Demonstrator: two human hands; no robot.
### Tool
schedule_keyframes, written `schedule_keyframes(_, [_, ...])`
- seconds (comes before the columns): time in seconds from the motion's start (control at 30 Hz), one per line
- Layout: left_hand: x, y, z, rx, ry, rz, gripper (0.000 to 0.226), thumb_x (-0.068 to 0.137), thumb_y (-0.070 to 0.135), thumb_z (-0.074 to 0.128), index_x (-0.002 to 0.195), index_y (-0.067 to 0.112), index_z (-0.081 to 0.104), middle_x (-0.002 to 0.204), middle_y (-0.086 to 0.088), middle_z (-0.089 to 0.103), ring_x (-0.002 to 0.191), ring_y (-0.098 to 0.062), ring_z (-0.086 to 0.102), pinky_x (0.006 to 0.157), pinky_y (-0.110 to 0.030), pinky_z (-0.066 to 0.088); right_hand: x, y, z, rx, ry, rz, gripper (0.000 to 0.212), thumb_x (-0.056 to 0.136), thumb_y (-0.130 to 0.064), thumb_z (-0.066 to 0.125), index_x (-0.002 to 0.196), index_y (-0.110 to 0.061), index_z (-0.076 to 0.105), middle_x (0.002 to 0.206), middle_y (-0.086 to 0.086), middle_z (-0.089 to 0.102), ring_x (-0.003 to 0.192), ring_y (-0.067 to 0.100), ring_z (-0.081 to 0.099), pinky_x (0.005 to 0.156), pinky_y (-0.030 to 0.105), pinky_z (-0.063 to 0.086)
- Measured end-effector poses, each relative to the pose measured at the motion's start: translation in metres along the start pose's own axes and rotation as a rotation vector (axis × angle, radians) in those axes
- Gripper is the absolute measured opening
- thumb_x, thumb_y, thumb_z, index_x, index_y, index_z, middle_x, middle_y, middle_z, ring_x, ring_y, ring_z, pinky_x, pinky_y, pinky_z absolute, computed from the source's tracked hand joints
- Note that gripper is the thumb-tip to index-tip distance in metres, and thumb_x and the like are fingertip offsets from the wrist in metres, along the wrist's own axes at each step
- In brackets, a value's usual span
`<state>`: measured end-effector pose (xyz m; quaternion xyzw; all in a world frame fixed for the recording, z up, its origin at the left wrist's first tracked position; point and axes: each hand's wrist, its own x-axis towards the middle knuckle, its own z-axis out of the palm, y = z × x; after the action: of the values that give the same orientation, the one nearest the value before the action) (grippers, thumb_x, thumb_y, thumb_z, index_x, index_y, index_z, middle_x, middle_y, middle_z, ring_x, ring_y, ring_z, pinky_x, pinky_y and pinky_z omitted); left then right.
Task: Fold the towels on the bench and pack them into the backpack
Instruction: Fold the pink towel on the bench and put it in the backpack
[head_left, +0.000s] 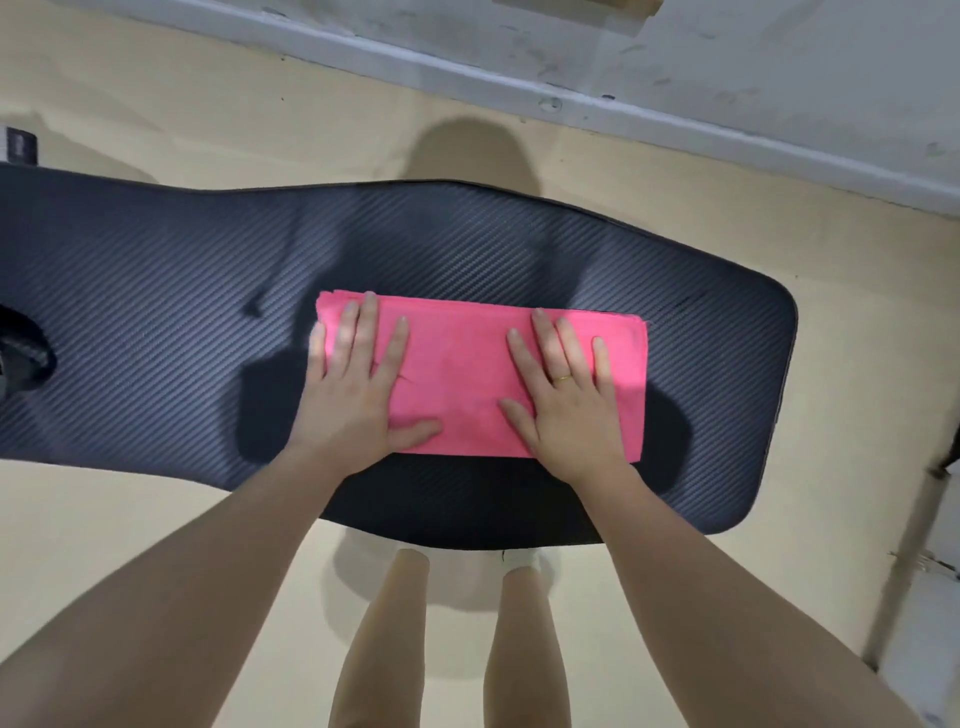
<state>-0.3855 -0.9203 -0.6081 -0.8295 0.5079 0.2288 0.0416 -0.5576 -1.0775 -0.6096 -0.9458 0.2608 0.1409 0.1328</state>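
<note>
A pink towel (462, 374), folded into a wide rectangle, lies flat on the black padded bench (156, 291). My left hand (358, 384) presses flat on the towel's left end, fingers straight and spread, the little finger over the towel's edge. My right hand (566, 389) presses flat on the right half, fingers straight, a ring on one finger. A dark object (21, 348) at the far left edge of the bench may be the backpack, mostly out of view.
The bench stands on a beige floor (156, 104). A white wall base (675, 119) runs along the far side. My legs (452, 649) stand close to the bench's near edge. Some pale objects (935, 571) sit at the right edge.
</note>
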Motion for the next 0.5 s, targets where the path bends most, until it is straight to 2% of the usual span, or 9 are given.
schedule_keyframes(0.13, [-0.001,0.005,-0.009,-0.029,-0.012,-0.148,0.123,0.057,0.085,0.041,0.146,0.009,0.005,0.152,-0.027,-0.002,0.141,-0.034,-0.005,0.111,-0.043,-0.009,-0.004,0.03,-0.01,0.011,-0.064,0.125,0.063,0.091,-0.051,0.022,0.147,-0.024,0.011,0.156,0.0,0.01,0.143,0.021,0.01,0.112,0.038,-0.013])
schedule_keyframes(0.2, [-0.005,0.01,-0.013,-0.067,-0.018,-0.278,0.134,0.05,0.083,0.054,0.147,0.004,0.005,0.151,-0.029,-0.004,0.141,-0.04,-0.004,0.112,-0.048,-0.004,-0.006,0.042,-0.018,0.002,-0.114,0.119,0.065,0.091,-0.054,0.018,0.148,-0.024,0.008,0.157,-0.001,0.007,0.144,0.021,0.009,0.112,0.039,-0.014])
schedule_keyframes(0.3, [-0.016,0.021,-0.018,-0.237,0.017,-0.497,0.138,0.048,0.075,0.068,0.145,-0.003,0.008,0.148,-0.035,0.003,0.139,-0.045,0.006,0.111,-0.053,0.01,-0.005,0.05,-0.03,-0.022,-0.15,0.057,0.066,0.089,-0.053,0.018,0.147,-0.021,0.018,0.156,0.003,0.016,0.144,0.023,0.017,0.114,0.045,0.001])
schedule_keyframes(0.37, [-0.025,0.027,-0.018,-0.323,0.066,-0.557,0.118,0.062,0.06,0.073,0.142,-0.007,0.017,0.146,-0.037,0.012,0.137,-0.045,0.015,0.108,-0.054,0.018,-0.004,0.051,-0.038,-0.024,-0.168,0.037,0.064,0.09,-0.05,0.019,0.146,-0.021,0.023,0.155,0.005,0.021,0.143,0.025,0.021,0.114,0.047,0.007])
schedule_keyframes(0.43, [-0.03,0.028,-0.016,-0.344,0.172,-0.586,0.083,0.078,0.044,0.067,0.133,-0.009,0.035,0.139,-0.034,0.032,0.126,-0.046,0.034,0.102,-0.053,0.029,-0.002,0.051,-0.045,-0.011,-0.156,0.03,0.057,0.093,-0.044,0.024,0.144,-0.02,0.028,0.154,0.006,0.023,0.142,0.028,0.021,0.114,0.049,0.008])
schedule_keyframes(0.5, [-0.032,0.022,-0.014,-0.417,0.294,-0.694,0.043,0.086,0.033,0.061,0.109,-0.003,0.057,0.115,-0.027,0.054,0.104,-0.044,0.05,0.088,-0.049,0.038,0.002,0.046,-0.051,0.008,-0.159,0.05,0.051,0.096,-0.034,0.034,0.144,-0.017,0.029,0.154,0.009,0.021,0.142,0.032,0.017,0.115,0.049,0.002])
